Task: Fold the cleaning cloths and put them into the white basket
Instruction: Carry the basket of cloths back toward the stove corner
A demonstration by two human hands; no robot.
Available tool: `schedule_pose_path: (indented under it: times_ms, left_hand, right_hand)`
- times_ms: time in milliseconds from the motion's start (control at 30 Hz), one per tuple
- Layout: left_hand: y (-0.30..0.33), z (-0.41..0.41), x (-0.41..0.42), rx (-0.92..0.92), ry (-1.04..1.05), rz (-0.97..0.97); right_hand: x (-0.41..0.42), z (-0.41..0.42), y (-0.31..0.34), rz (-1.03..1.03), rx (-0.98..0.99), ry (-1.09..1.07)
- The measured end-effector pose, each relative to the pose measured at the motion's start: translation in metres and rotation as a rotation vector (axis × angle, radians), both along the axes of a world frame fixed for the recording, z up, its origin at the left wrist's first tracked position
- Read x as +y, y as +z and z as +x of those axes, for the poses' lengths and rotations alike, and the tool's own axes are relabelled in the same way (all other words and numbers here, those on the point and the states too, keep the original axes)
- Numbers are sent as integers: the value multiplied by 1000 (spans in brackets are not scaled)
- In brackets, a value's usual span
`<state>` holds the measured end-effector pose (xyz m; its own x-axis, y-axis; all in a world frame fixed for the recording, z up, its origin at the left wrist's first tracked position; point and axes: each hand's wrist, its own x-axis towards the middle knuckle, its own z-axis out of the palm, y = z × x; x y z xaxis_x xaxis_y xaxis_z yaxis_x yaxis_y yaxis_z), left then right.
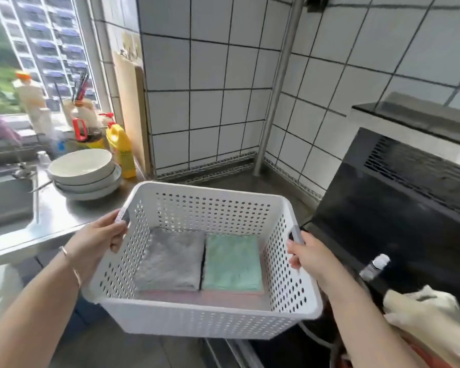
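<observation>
Both hands, left (pixel 98 236) and right (pixel 312 257), grip the white basket (pixel 197 318) by its side rims; folded grey cloth (pixel 170 258) and green cloth (pixel 231 262) lie inside between them.

One head-worn wide-angle view looks forward and down; close over the white basket (pixel 202 320) at the tiled corner.

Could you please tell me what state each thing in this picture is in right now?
White basket: held up by both hands, tilted.
Left hand: gripping the basket's left rim.
Right hand: gripping the basket's right rim.
Grey cloth: folded, flat in the basket.
Green cloth: folded, flat beside the grey one.
Pink cloth: lying under both.
Bowls: stacked, empty on top.
Cream cloth: crumpled, outside the basket.
</observation>
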<state>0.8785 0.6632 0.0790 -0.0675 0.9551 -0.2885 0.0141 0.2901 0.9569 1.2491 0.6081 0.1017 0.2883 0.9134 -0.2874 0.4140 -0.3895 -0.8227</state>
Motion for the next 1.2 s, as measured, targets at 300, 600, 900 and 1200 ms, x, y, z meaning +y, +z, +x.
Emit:
schedule_pose_path:
  times_ms: [300, 600, 900, 1200]
  left_hand:
    - [-26, -8, 86, -53, 216, -27]
    - [-53, 27, 161, -67, 366, -41]
    - [-65, 57, 186, -70, 449, -32]
    - [-81, 106, 214, -106, 526, -31]
  right_hand:
    - [175, -24, -20, -60, 0, 131]
    - [302, -21, -45, -137, -131, 116]
    - [354, -3, -74, -69, -236, 64]
    - [368, 42, -79, -31, -699, 117]
